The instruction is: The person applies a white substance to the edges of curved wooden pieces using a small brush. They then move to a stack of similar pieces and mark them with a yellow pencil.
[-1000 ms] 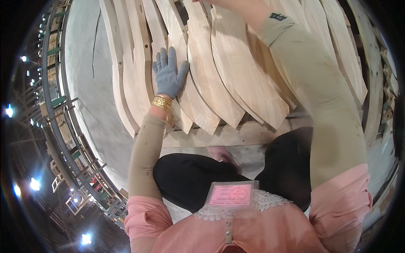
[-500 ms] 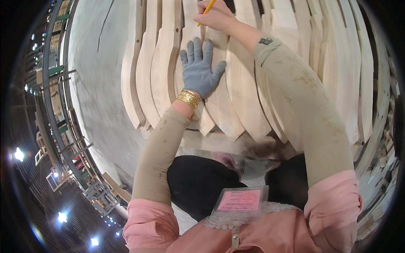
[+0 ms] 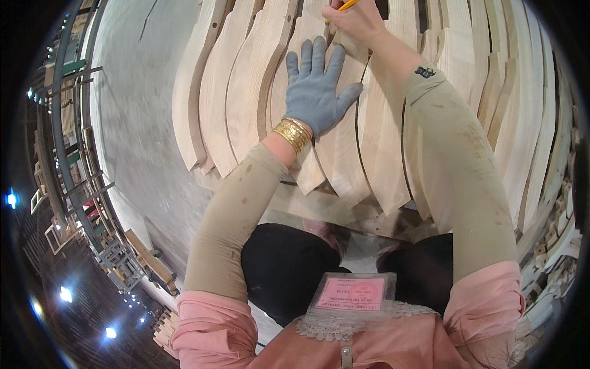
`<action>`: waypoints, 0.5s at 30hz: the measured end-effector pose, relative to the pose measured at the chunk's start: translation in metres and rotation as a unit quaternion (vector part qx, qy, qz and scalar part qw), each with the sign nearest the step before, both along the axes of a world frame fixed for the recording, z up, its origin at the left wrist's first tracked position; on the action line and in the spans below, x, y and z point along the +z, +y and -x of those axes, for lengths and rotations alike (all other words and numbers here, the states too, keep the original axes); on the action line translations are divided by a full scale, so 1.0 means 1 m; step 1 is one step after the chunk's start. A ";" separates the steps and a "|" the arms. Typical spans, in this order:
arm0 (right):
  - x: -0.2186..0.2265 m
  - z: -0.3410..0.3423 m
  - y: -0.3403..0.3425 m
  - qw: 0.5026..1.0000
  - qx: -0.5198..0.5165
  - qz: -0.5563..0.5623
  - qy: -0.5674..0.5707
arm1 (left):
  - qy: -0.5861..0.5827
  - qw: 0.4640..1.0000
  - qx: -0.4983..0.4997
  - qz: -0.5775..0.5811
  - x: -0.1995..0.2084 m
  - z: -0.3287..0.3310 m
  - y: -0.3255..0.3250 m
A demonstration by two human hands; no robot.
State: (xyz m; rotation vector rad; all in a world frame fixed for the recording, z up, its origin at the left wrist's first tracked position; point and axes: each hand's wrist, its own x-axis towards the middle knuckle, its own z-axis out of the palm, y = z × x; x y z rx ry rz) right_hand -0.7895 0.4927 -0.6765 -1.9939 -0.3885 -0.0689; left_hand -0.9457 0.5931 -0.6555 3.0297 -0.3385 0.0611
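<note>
Your gloved left hand is open and flat, palm down with fingers spread and thumb out to the side, gripping nothing. It rests on the curved wooden pieces, and that broad contact probably steadies the wood. The palm hides part of the seam beneath it, so you cannot tell how its weight is shared between 2 neighbours.

Your bare right hand is closed around a yellow pencil, pinched near its lower end and slanted, a hold that likely gives fine control of the tip. The tip sits just beyond your left fingertips, close to the wood; whether it touches is too small to tell.

The pieces lie side by side in a row, running away from you, with their pointed ends toward your knees. Laid this way, they seem easy to reach in turn. They spread to both sides of your left hand and pass under your right forearm. A pale timber crosses by their near ends, apparently keeping them off the grey floor.
</note>
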 end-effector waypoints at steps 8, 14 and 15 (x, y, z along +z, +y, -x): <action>-0.001 -0.002 -0.002 0.999 0.015 -0.029 -0.040 | 0.005 1.000 0.002 -0.014 -0.001 -0.001 0.000; 0.001 -0.005 -0.004 1.000 -0.002 -0.003 -0.021 | 0.014 0.999 0.001 -0.029 0.000 -0.001 -0.001; 0.002 -0.005 -0.005 1.000 -0.006 -0.011 -0.013 | 0.014 0.999 0.001 -0.030 0.000 -0.001 -0.001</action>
